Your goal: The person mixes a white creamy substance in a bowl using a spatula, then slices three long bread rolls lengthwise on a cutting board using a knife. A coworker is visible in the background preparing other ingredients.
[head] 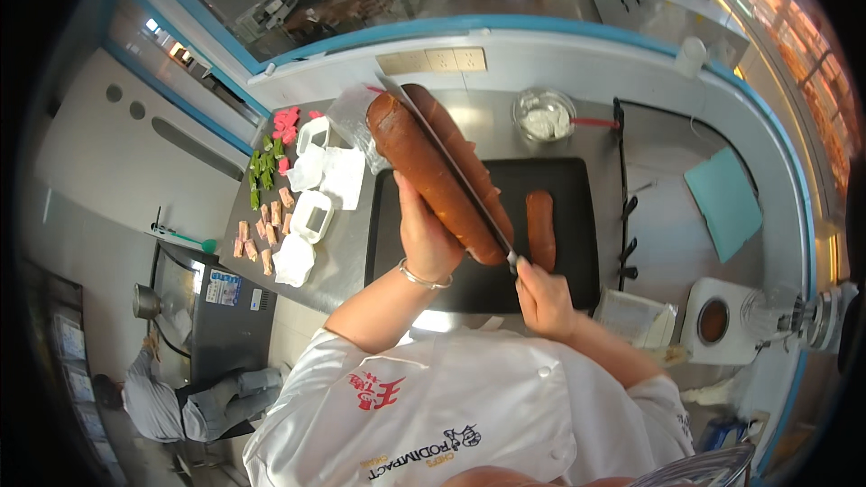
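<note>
My left hand (429, 233) holds a long brown bread loaf (433, 179) from below, raised over a black baking tray (582, 216). The loaf is split lengthwise, and a long knife (467, 186) lies in the cut between its two parts. My right hand (544, 297) is closed on the knife's handle, near the loaf's lower end. On the tray, to the right, rests a smaller brown loaf (540, 230). A glass bowl (543, 115) of white cream stands behind the tray, with a red-handled utensil (592, 122) in it.
Wrapped pieces (269, 233), open white containers (313, 216) and a plastic bag (352, 115) lie on the steel counter (338, 264) at left. Knives hang along a dark rack (621, 196) right of the tray. A kitchen scale (727, 325) stands farther right. Another person (162, 406) is at lower left.
</note>
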Tool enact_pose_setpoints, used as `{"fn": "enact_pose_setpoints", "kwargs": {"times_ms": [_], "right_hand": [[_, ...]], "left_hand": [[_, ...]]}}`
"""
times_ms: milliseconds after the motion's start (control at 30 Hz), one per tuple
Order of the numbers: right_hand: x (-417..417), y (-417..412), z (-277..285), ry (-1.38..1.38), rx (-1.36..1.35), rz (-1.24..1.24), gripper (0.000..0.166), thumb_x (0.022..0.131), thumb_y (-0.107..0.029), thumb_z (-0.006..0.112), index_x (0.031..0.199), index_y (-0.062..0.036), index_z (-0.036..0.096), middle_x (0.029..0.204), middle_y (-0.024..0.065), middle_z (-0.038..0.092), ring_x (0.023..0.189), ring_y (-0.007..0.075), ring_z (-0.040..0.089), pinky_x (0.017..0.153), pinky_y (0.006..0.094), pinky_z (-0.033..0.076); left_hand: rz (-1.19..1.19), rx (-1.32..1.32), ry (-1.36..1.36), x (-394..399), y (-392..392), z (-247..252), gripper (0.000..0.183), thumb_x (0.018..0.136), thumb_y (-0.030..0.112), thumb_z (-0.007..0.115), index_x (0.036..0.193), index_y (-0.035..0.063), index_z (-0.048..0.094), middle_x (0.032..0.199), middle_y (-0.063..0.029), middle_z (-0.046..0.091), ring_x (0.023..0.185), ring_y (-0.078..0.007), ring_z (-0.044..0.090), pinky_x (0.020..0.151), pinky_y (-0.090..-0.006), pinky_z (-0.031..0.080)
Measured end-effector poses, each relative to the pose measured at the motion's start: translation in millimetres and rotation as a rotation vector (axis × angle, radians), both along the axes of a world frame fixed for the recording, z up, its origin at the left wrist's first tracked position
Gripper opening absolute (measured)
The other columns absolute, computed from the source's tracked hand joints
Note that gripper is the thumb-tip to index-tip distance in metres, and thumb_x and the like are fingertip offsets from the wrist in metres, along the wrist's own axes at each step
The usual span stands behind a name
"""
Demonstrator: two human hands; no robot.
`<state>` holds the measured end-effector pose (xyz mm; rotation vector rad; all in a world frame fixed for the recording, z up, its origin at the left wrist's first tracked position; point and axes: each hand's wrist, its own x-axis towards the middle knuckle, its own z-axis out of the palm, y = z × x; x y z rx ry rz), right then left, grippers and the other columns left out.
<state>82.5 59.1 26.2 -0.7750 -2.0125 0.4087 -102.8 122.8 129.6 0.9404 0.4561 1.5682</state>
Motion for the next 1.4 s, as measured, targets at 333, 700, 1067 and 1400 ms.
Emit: {"fn": "enact_pose_setpoints", "kwargs": {"times_ms": [333,700,1067,1400], "right_hand": [[-2,1,10,-0.055,-0.095,0.038,0.038,0.081,0.006,0.057,0.119,0.0080,0.049,0.071,0.0167,0.053,0.054,0.0314,0.054,0.046,0.0380,0.043],[-9,10,20,-0.017,0.059,0.065,0.045,0.081,0.007,0.057,0.125,0.0078,0.045,0.071,0.0130,0.053,0.052,0.0246,0.052,0.042,0.0338,0.041],[44,-38,-38,-0.161,-0.095,0.075,0.054,0.070,0.002,0.063,0.124,-0.0030,0.053,0.063,0.0051,0.047,0.044,0.0186,0.047,0.038,0.0301,0.040],[84,-66,-61,-0.224,-0.162,-0.066,0.056,0.078,0.000,0.063,0.131,-0.0049,0.048,0.068,0.0087,0.051,0.049,0.0250,0.051,0.041,0.0339,0.041]], "left_hand": [[0.019,-0.120,-0.013,1,-11,-8,0.068,0.097,0.057,0.025,0.137,0.0038,0.033,0.131,-0.0138,0.048,0.102,-0.0275,0.058,0.087,-0.0440,0.050],[0.204,0.057,0.200,0,-6,20,0.066,0.098,0.056,0.023,0.135,0.0033,0.036,0.120,-0.0151,0.054,0.094,-0.0269,0.061,0.083,-0.0417,0.051],[0.403,-0.030,0.128,-55,14,50,0.068,0.097,0.057,0.024,0.129,0.0003,0.043,0.113,-0.0135,0.057,0.091,-0.0251,0.060,0.080,-0.0372,0.051],[0.106,-0.173,-0.257,-110,50,-3,0.052,0.098,0.049,0.034,0.130,0.0112,0.048,0.125,-0.0109,0.056,0.102,-0.0279,0.060,0.091,-0.0475,0.049]]}}
